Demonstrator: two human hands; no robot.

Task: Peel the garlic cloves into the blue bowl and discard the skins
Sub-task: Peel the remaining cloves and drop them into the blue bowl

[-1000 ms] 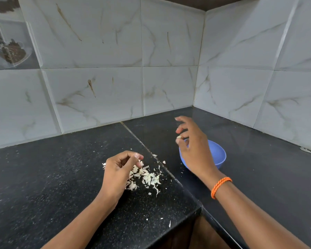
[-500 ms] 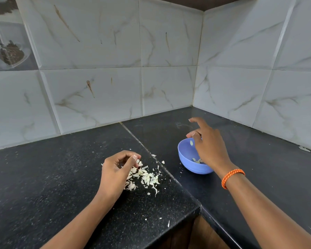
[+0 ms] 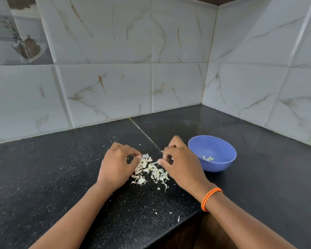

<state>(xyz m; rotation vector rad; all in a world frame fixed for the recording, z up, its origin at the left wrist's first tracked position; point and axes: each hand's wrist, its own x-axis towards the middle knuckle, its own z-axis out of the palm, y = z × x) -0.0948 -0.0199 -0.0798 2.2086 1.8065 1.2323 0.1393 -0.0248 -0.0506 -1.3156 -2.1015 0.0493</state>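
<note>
Cloves (image 3: pixel 207 158) sit peeled in the bowl (image 3: pixel 223 165); I see left hand (image 3: pixel 117 168) and right hand (image 3: pixel 180 164) curled, apart, picking at skins (image 3: pixel 149 170) on the bench (image 3: pixel 61 177); what they grip I can't tell.

Black speckled granite countertop (image 3: pixel 43 186) fills the lower frame, an L-shaped corner; a pale seam (image 3: pixel 144 132) runs from 12 o'clock toward centre. White marble-veined wall tiles (image 3: pixel 104 90) behind and at 3 o'clock. Printed decorative tile (image 3: pixel 16 33) at 10 o'clock. Orange braided wristband (image 3: pixel 210 198) at 4 o'clock.
</note>
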